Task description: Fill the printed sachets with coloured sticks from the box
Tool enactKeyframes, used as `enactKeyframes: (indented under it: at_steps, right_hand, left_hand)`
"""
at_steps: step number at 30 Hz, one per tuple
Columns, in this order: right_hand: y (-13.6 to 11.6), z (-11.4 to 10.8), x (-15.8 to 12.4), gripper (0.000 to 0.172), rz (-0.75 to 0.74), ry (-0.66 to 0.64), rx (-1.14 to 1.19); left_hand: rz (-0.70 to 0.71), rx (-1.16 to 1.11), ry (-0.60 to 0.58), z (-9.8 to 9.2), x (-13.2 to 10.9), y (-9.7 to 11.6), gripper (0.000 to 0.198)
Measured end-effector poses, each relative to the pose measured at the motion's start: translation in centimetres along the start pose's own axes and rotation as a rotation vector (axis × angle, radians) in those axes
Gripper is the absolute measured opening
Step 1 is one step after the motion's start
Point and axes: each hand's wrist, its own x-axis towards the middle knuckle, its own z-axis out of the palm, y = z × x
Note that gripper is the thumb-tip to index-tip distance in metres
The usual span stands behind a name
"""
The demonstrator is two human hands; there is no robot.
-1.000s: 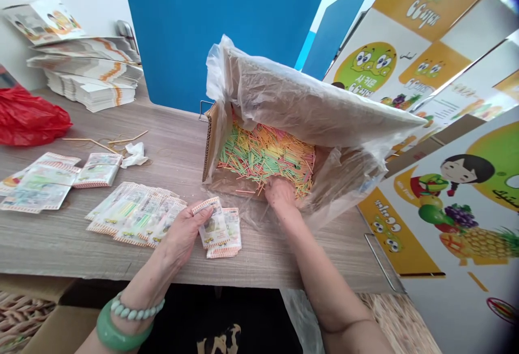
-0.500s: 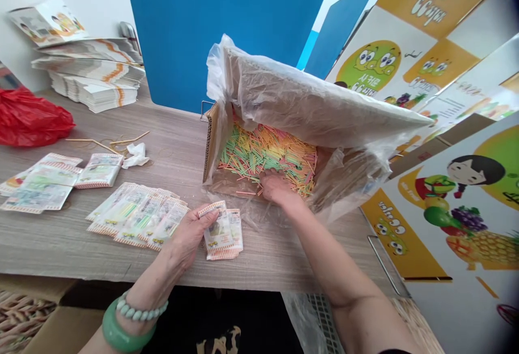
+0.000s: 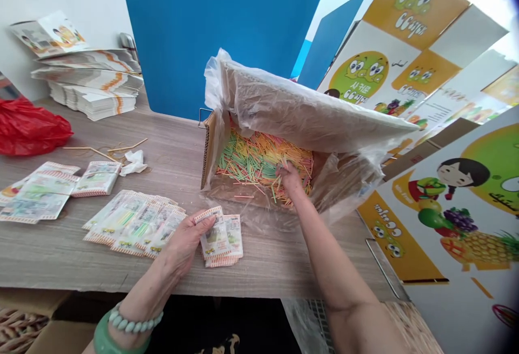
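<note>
1. Two hands work apart: the left hand (image 3: 184, 240) lies near the table's (image 3: 259, 259) near edge, the right hand (image 3: 291, 177) reaches away from that edge into the plastic-lined box (image 3: 210, 143).
2. Left hand: its thumb presses down on the top of a small stack of packets (image 3: 222, 239), with the fingers closed beneath, so the stack is pinched where it rests on the table.
3. Right hand: its fingers curl closed around a small bunch of coloured sticks (image 3: 255, 159) at the near right of the pile.
4. The sticks lie to the far right of the packets, and the right hand is much the nearer to them. Most run crosswise in the box, though many are jumbled.
5. The packets' long sides point away from the near edge, towards the box; which end is open cannot be told.
6. Left of the left hand, just beside it, a fanned row of packets (image 3: 133, 221) lies flat.
</note>
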Motion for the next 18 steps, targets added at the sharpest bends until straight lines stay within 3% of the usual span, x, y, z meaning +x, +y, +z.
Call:
enactKeyframes:
  at_steps: [7, 13, 16, 18]
  right_hand:
    - [-1.6, 3.6, -0.9, 0.017, -0.103, 0.013, 0.23]
    - [-0.4, 6.2, -2.7, 0.015, 0.014, -0.13, 0.393]
    - [-0.3, 6.2, -3.4, 0.011, -0.036, -0.187, 0.371]
    - [-0.5, 6.1, -3.7, 0.011, -0.049, -0.18, 0.391]
  left_hand:
    - [-0.012, 0.034, 0.0, 0.6, 0.1, -0.1, 0.047]
    - [0.017, 0.097, 0.013, 0.8, 0.0, 0.5, 0.048]
    - [0.114, 0.282, -0.042, 1.1, 0.4, 1.2, 0.038]
    - [0.267, 0.461, -0.08, 2.0, 1.2, 1.9, 0.031]
